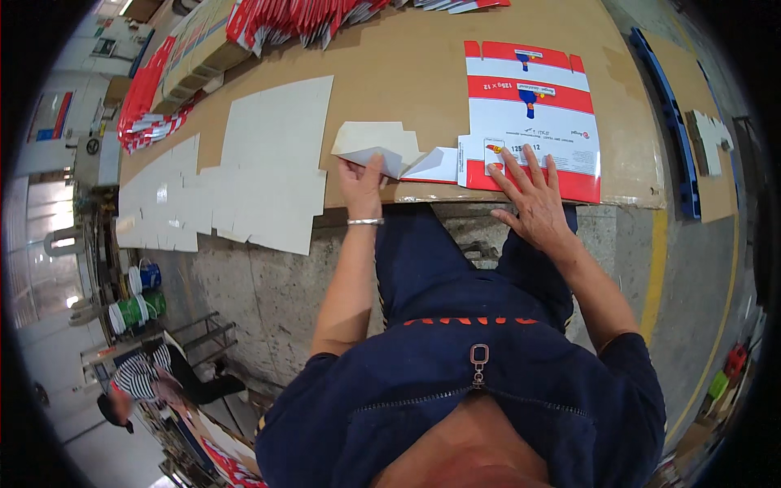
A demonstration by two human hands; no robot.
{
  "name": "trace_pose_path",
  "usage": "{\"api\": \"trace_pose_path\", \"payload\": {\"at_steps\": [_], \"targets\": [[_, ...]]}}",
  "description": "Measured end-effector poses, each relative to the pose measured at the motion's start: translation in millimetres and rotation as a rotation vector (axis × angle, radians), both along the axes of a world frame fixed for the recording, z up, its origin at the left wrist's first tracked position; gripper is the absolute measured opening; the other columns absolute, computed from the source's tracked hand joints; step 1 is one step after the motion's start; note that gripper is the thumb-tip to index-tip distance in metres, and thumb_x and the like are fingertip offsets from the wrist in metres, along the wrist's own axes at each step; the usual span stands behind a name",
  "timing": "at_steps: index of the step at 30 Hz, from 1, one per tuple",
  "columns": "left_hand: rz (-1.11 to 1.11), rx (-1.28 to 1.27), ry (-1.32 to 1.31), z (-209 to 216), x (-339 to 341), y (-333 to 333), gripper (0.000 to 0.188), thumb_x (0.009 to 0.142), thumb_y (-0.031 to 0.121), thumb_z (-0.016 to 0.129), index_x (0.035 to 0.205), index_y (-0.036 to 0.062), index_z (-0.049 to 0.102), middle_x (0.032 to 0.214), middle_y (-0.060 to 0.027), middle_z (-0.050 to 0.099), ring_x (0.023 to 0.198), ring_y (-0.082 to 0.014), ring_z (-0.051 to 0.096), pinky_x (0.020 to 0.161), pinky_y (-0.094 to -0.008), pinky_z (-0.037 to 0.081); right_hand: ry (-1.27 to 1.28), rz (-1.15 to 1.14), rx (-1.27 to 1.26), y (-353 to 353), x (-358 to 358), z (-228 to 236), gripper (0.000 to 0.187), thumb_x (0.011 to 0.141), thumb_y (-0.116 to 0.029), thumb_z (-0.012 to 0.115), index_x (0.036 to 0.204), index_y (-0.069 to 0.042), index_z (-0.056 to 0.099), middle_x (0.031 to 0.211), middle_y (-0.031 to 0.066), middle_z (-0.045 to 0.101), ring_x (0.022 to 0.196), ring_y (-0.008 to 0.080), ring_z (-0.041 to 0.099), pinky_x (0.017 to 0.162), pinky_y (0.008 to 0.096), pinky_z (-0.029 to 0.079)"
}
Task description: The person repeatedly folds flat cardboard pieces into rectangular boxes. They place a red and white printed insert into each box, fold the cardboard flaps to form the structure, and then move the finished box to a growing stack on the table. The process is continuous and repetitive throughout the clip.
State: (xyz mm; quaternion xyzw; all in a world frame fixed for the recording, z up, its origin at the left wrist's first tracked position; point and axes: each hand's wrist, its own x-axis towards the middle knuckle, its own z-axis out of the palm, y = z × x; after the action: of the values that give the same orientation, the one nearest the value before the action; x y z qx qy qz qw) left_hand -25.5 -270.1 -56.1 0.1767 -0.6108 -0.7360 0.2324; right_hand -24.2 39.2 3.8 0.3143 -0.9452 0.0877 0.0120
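Left hand pinches pale flap between thumb and fingers. Right hand spread wide, grips nothing, fingers on red-white carton. Carton flat at near edge of table. Blank sheets lie left of flap.

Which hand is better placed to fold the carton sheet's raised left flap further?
Likely the left hand: it grips the raised flap. The right hand has its fingers spread over the printed panel, away from that flap.
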Motion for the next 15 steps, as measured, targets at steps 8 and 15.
{"api": "trace_pose_path", "payload": {"at_steps": [8,15], "targets": [[-0.200,-0.988,0.190,19,-19,36,0.046,0.089,0.000,0.051,0.135,-0.0043,0.043,0.132,-0.0239,0.053,0.114,-0.0343,0.059,0.088,-0.0324,0.050,0.056,0.091,0.162,17,-13,6,0.064,0.090,-0.014,0.054,0.149,-0.026,0.034,0.156,0.0026,0.031,0.141,0.0357,0.030,0.110,0.0639,0.023],[-0.708,-1.450,0.127,40,-8,47,0.066,0.089,0.027,0.054,0.150,0.0124,0.033,0.158,-0.0224,0.018,0.144,-0.0452,0.017,0.108,-0.0683,0.016,0.065,0.093,0.059,16,-24,9,0.075,0.085,-0.003,0.053,0.152,-0.026,0.028,0.156,0.0016,0.029,0.142,0.0334,0.029,0.107,0.0675,0.027]]}}
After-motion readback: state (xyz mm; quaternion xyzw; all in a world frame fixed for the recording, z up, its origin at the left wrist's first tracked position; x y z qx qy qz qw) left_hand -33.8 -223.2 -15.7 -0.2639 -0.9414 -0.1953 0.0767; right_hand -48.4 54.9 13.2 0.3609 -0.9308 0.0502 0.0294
